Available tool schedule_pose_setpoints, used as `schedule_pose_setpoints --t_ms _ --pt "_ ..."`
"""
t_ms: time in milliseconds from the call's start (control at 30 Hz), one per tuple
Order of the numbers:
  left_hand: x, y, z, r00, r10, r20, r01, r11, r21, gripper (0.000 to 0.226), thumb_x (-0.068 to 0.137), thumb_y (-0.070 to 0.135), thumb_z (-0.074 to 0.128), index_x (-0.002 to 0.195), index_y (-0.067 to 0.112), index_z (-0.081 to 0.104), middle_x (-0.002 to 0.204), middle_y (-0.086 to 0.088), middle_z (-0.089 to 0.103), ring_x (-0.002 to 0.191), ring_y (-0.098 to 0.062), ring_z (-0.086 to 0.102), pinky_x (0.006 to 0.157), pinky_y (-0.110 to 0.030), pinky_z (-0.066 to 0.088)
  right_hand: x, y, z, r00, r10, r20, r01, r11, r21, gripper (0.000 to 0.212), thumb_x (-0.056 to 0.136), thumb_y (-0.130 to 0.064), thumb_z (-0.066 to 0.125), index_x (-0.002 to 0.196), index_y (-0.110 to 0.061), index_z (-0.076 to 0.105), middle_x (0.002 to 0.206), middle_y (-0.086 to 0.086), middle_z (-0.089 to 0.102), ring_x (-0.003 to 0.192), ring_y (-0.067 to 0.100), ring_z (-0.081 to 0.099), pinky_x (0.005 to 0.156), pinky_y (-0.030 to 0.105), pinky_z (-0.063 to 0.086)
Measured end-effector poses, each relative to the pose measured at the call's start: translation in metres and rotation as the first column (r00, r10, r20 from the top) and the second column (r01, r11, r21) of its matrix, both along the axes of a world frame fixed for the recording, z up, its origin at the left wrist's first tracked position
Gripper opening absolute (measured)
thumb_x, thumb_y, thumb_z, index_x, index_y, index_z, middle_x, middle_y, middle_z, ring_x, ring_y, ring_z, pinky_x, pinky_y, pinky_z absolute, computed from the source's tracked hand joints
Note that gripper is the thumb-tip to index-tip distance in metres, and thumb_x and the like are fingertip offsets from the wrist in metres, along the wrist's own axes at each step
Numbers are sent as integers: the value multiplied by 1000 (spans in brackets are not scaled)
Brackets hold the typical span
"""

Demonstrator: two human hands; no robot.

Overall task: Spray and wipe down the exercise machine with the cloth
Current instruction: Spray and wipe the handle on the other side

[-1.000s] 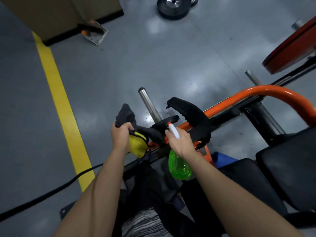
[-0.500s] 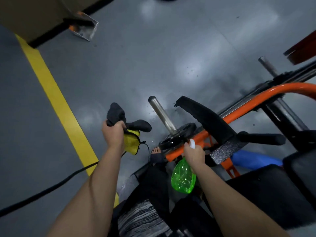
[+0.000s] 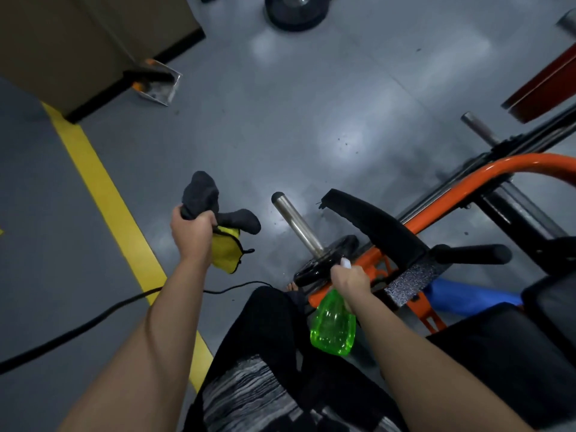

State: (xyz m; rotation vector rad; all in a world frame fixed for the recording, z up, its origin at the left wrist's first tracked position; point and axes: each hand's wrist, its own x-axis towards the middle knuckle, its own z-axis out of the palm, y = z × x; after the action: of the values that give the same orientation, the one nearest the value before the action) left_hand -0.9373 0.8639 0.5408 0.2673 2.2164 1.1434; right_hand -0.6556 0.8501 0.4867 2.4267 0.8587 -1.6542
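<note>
My left hand (image 3: 193, 235) fists the soft, limp grey-and-yellow microfibre cloth (image 3: 226, 252) above the floor, apart from the orange tubular steel exercise machine (image 3: 530, 160), while my right hand (image 3: 350, 280) wraps the neck of the translucent green plastic spray bottle (image 3: 333, 325), likely light and slick.

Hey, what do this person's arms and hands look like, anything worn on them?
The left arm and right arm are bare, no sleeves in view. The left hand and right hand have no gloves; no watch, band or ring is visible. Lower down: a grey-and-black striped top and black trousers.
</note>
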Motion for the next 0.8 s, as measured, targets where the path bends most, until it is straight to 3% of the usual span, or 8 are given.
schedule_pose_setpoints --t_ms 167,333,433,533,633,800 --pt "-21 -2 3 997 33 -63 -35 998 -43 50 71 1 65 117 17 57 107 1 59 97 -25 57 77 -37 50 0 -13 -7 999 -21 -30 22 1000 22 44 94 -10 53 134 9 54 129 24 62 122 40 58 101 37 48" --pt "-43 3 -9 962 115 -247 -128 991 -40 45 79 12 65 123 20 56 115 -4 64 103 -31 65 89 -48 58 -23 -4 -13 999 -49 -13 49 998 25 41 92 -10 53 129 7 57 128 21 63 121 38 59 101 37 48" --pt "-61 25 -23 948 169 -271 -182 983 -21 50 83 15 64 131 20 53 126 -5 64 109 -28 65 93 -41 57 -50 0 -27 992 -129 5 129 991 27 40 92 -10 53 128 6 58 127 20 64 122 38 59 102 36 48" --pt "-73 48 -44 959 75 -272 -103 991 -89 48 86 12 61 133 19 52 118 -1 61 103 -23 60 85 -31 50 -83 8 -37 963 -261 65 259 965 41 38 92 -12 54 126 3 59 126 19 65 121 38 59 105 40 48" --pt "-76 71 -64 971 -78 -226 48 989 -137 47 86 7 61 132 16 54 110 3 58 97 -21 56 78 -28 43 -111 18 -39 906 -398 145 398 917 31 39 92 -12 53 128 1 60 124 17 66 120 38 60 102 36 48" --pt "-106 124 -86 960 -256 -110 240 961 -136 45 81 9 63 124 18 56 106 5 61 99 -23 62 82 -27 47 -169 36 -40 836 -475 274 480 876 54 35 87 -17 55 118 -2 62 114 17 69 110 40 64 99 41 52"
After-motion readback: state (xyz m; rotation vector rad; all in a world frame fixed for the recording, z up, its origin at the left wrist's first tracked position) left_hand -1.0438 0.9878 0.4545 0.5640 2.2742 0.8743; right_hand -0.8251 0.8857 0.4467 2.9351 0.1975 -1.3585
